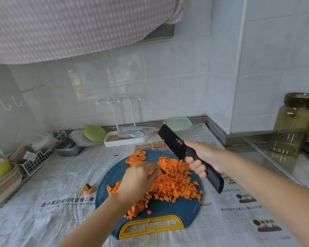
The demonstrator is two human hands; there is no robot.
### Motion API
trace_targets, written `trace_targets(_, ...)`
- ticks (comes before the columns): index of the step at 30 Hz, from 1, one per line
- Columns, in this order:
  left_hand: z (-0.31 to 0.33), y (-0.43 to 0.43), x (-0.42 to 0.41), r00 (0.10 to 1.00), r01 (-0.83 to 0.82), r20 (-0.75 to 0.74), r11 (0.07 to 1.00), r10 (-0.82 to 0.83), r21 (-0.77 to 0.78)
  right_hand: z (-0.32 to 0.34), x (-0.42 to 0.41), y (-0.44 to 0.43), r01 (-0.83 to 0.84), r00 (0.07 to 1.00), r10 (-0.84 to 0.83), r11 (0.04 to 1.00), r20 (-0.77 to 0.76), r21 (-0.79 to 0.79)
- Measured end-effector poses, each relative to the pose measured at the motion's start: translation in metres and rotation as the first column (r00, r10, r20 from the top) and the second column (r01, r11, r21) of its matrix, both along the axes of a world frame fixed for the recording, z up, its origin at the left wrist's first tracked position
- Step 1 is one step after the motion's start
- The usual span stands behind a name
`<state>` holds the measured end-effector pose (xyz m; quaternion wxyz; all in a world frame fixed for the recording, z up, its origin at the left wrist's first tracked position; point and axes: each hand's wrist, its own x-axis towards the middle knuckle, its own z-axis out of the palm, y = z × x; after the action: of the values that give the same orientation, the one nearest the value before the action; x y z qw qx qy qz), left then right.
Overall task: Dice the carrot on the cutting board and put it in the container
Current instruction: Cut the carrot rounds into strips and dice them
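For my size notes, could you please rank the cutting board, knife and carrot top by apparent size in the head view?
cutting board
knife
carrot top
All similarly near, so the order holds.

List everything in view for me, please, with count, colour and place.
cutting board: one, blue with yellow handle, on the newspaper
diced carrot: one pile, orange, on the cutting board
carrot slices: several, orange, board's far edge
carrot top: one, orange, on the newspaper left of the board
knife: one, black, raised over the board's right side
newspaper: several sheets, printed white, covering the counter
container: one, mint green, back by the wall
jar: one, glass with dark lid, far right
bowls: one stack, pastel, far left
wire basket: one, white, back left
left hand: one, on the diced carrot
right hand: one, gripping the knife handle
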<state>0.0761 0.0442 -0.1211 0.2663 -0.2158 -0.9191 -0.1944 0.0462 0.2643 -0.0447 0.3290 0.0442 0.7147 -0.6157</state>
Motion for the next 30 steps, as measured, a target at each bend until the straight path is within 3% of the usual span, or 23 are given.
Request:
trace_targets(3, 0.014, 0.007, -0.003, 0.985, -0.144, 0.103, 0.987, 0.137, 0.066, 0.01, -0.002, 0.019, -0.025, 0.996, 0.035, 0.992, -0.079, 0.123)
trace_targets(6, 0.02, 0.025, -0.01, 0.974, -0.152, 0.178, 0.987, 0.139, 0.061, 0.013, -0.006, 0.042, 0.022, 0.994, -0.009, 0.993, -0.108, 0.113)
trace_targets(10, 0.021, 0.066, -0.032, 0.969, 0.07, 0.237, 0.997, -0.072, 0.014, 0.018, -0.013, 0.072, 0.121, 0.984, -0.112, 0.991, -0.141, 0.055)
trace_targets(13, 0.022, 0.108, -0.062, 0.892, 0.234, 0.398, 0.972, -0.216, 0.003, 0.02, -0.022, 0.096, 0.202, 0.97, -0.194, 0.979, -0.148, 0.041)
trace_targets(17, 0.016, 0.155, -0.093, 0.812, 0.317, 0.534, 0.946, -0.236, -0.064, 0.017, -0.029, 0.117, 0.233, 0.966, -0.224, 0.97, -0.126, 0.067)
trace_targets(21, 0.008, 0.179, -0.109, 0.795, 0.433, 0.549, 0.876, -0.259, -0.213, 0.013, -0.036, 0.13, 0.25, 0.963, -0.238, 0.964, -0.126, 0.095)
trace_targets(30, 0.003, 0.182, -0.107, 0.817, 0.382, 0.545, 0.886, -0.189, -0.265, 0.005, -0.05, 0.117, 0.239, 0.965, -0.225, 0.965, -0.132, 0.105)
